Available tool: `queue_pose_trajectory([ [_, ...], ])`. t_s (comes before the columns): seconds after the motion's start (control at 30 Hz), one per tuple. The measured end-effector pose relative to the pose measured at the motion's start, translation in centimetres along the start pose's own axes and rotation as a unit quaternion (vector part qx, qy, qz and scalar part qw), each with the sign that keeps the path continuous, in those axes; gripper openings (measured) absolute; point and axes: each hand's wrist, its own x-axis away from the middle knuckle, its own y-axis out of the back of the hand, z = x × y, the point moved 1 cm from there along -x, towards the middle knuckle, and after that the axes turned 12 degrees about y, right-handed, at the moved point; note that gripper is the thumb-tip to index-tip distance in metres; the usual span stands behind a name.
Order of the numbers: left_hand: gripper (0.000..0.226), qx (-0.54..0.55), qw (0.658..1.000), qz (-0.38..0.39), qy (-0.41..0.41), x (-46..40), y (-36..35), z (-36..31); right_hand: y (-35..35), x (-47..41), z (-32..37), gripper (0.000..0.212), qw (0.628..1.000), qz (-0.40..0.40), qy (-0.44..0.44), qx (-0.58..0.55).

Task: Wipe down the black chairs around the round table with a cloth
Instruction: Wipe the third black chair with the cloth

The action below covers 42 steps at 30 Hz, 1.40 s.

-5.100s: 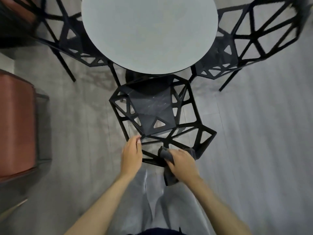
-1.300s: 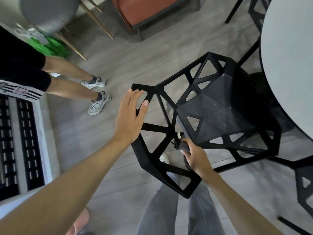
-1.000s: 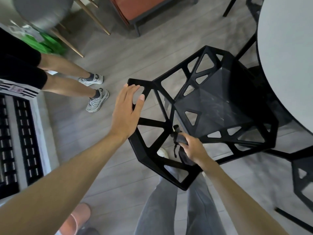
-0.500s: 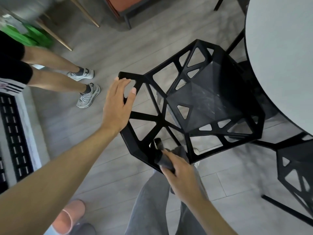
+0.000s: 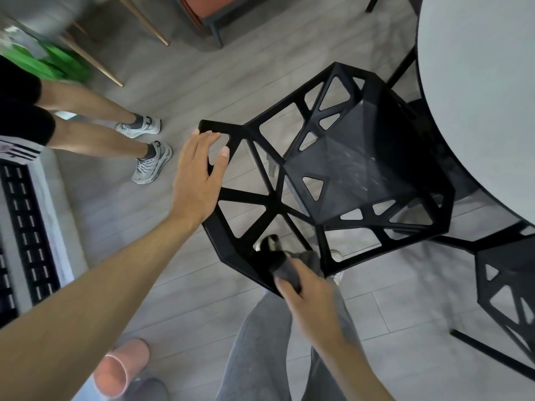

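Note:
A black lattice chair (image 5: 359, 180) stands in the middle of the head view, its seat partly under the round grey table (image 5: 480, 96). My left hand (image 5: 197, 180) rests on the upper left corner of the chair's backrest, fingers straight over the frame. My right hand (image 5: 307, 299) grips a dark grey cloth (image 5: 285, 269) and holds it against the lower edge of the backrest. A second black chair (image 5: 509, 287) shows at the right edge.
Another person's legs in grey sneakers (image 5: 150, 164) stand on the floor to the left of the chair. A white grille unit (image 5: 26, 227) lines the left edge. An orange seat (image 5: 208, 7) and wooden legs are at the top. A pink slipper (image 5: 121, 369) lies below.
The view swung from behind the chair to its side. My right hand slid the cloth down the backrest toward its lower edge. My left hand stayed on the corner.

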Motion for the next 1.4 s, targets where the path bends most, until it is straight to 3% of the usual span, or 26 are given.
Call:
queue_pose_trajectory([
  [0.07, 0.046, -0.002, 1.0, -0.003, -0.003, -0.1, 0.0, 0.0, -1.2, -0.6, 3.0, 0.011, 0.998, 0.019, 0.054, 0.01],
  [0.17, 0.047, -0.008, 1.0, 0.0, -0.007, 0.0, 0.0, 0.0, -2.1, -0.3, 4.6, 0.034, 0.991, 0.016, 0.125, 0.046],
  [0.23, 0.047, -0.011, 1.0, 0.001, -0.011, 0.1, 0.0, 0.0, -1.9, 0.6, 3.5, 0.038, 0.988, 0.005, 0.146, 0.041],
  [0.33, 0.048, -0.012, 1.0, 0.0, -0.014, 0.1, 0.0, -0.1, -0.2, 2.1, -0.9, 0.027, 1.0, -0.019, 0.019, 0.009],
  [0.43, 0.047, -0.009, 1.0, -0.002, -0.013, 0.2, 0.1, -0.2, 2.1, 2.6, -6.7, 0.038, 0.991, -0.016, -0.102, 0.088],
  [0.57, 0.046, -0.006, 1.0, -0.003, -0.012, 0.2, -0.1, -0.3, 2.9, -2.0, -10.4, 0.03, 0.965, 0.048, -0.022, 0.257],
  [0.73, 0.047, -0.011, 1.0, -0.005, -0.013, 0.0, -0.1, -0.1, 1.8, -10.3, -12.1, 0.022, 0.923, 0.136, -0.138, 0.331],
  [0.93, 0.048, 0.013, 1.0, 0.004, -0.005, 0.0, -0.1, 0.1, 1.0, -13.4, -13.7, 0.025, 0.94, 0.103, -0.175, 0.273],
  [1.13, 0.052, 0.026, 1.0, 0.012, 0.011, 0.0, -0.1, 0.2, 3.5, -9.1, -13.1, 0.029, 0.919, 0.195, -0.128, 0.318],
  [1.23, 0.052, 0.022, 1.0, 0.009, 0.008, 0.0, 0.0, 0.2, 2.9, -10.2, -13.6, 0.026, 0.916, 0.169, -0.14, 0.336],
  [1.4, 0.049, 0.029, 0.999, 0.01, 0.01, 0.1, 0.0, 0.2, 1.3, -14.7, -15.8, 0.029, 0.95, 0.005, -0.205, 0.237],
])
